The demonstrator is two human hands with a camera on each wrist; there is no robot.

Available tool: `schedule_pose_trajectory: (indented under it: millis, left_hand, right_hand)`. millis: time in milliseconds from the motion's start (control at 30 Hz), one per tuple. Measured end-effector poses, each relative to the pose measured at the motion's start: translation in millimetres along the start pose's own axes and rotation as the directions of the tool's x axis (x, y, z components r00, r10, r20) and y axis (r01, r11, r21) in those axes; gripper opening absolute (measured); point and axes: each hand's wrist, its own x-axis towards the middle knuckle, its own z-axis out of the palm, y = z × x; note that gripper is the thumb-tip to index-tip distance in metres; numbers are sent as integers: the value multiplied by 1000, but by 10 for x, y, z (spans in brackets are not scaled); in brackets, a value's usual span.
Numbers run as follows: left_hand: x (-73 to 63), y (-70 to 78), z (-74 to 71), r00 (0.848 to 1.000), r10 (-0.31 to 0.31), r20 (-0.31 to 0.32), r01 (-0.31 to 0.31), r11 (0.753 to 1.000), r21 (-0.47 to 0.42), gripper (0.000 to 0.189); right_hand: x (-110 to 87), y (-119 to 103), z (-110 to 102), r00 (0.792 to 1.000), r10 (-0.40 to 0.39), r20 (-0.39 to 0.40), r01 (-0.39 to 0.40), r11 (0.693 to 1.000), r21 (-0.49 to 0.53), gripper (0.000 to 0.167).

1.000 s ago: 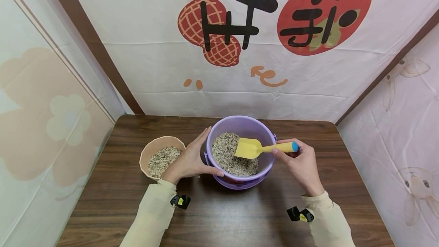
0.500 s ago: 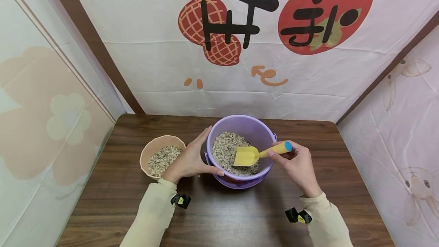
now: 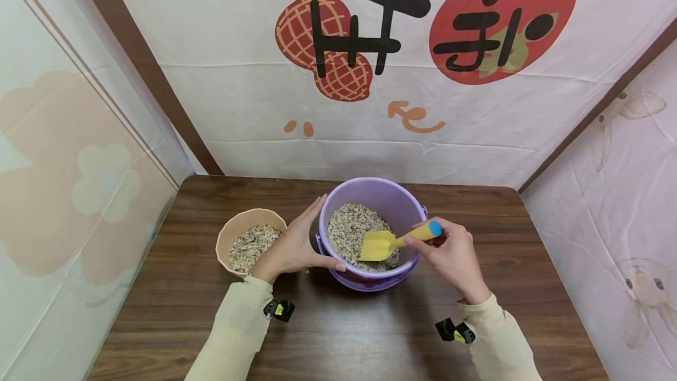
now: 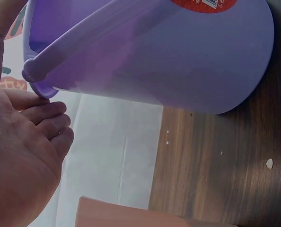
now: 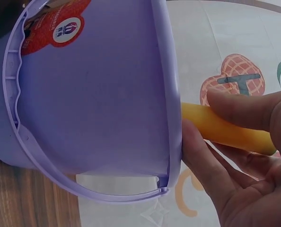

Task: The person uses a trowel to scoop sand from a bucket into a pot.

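Note:
A purple bucket [image 3: 398, 197] stands on the table, partly filled with coarse, speckled grains [image 3: 346, 228]. My left hand [image 3: 291, 249] holds its left side, thumb at the near rim and fingers along the far-left rim. Over the bucket's right rim, my right hand [image 3: 456, 258] grips the yellow handle of a toy shovel [image 3: 378, 246]. The shovel's blade lies inside the bucket at the grains, its lower edge against them. The right wrist view shows thumb and fingers around the handle [image 5: 225, 130], with the blade hidden behind the bucket wall.
Left of the bucket, a peach-coloured bowl [image 3: 224, 240] with similar grains sits partly behind my left hand. Loose flakes [image 4: 269, 163] lie on the brown table [image 3: 349, 334]. The bucket's carrying handle [image 5: 60, 179] hangs down. A printed cloth wall [image 3: 233, 104] borders the table's far edge.
My right hand has moved left and slightly down, tilting the shovel and lowering its blade to the grains near the bucket's front. My left hand and the bucket have stayed put.

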Motion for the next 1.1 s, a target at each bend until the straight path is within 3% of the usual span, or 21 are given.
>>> schedule_pose_trajectory:
  millis: [233,833,1100]
  left_hand:
    - [-3,-6,-9,1000,-1,1,1,1000,11,141]
    - [-18,-14,-4,1000,-4,-8,5,1000,24,141]
    - [-9,-4,1,1000,-1,-2,1,1000,23,142]
  right_hand:
    - [-1,-18,31,999,-11,-30,10,999,-44,19]
    - [11,-43,245,995,62,-84,-61,998,13,20]
    - [7,-61,207,994,53,-97,-56,998,-25,20]
